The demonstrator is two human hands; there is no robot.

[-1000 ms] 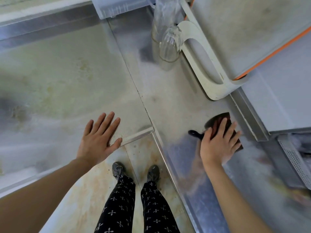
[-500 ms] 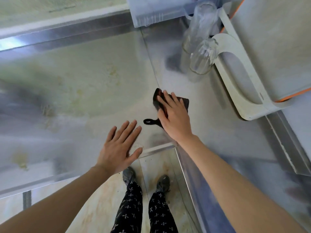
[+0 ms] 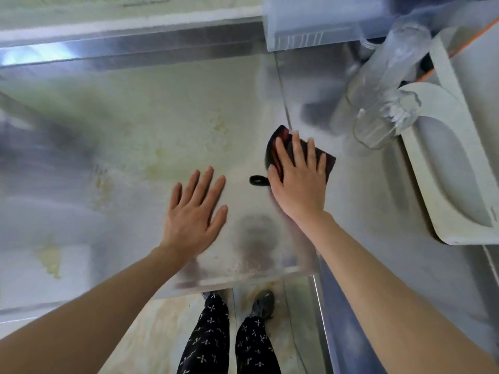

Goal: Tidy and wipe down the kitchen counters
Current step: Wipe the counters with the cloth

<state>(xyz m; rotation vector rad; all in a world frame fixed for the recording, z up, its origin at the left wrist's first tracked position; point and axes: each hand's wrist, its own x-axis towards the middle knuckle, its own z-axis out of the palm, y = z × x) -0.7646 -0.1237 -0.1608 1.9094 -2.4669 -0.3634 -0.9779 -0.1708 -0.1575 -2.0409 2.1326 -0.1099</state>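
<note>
the right hand (image 3: 298, 184) presses flat, fingers (image 3: 296, 147) straight, on a dark cloth (image 3: 287, 147) on the steel counter (image 3: 129, 136). at its 8 o'clock the left hand (image 3: 194, 217) rests spread flat, holding nothing. at 2 o'clock, possibly a glass jar (image 3: 378, 128), blurred.

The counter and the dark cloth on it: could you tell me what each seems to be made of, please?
Counter: likely stainless steel with a brushed finish; it has a grey sheen, smeared reflections and a straight seam. Dark cloth: seemingly soft fabric, matt; it lies flat under the right hand, with a loop at one corner.
</note>
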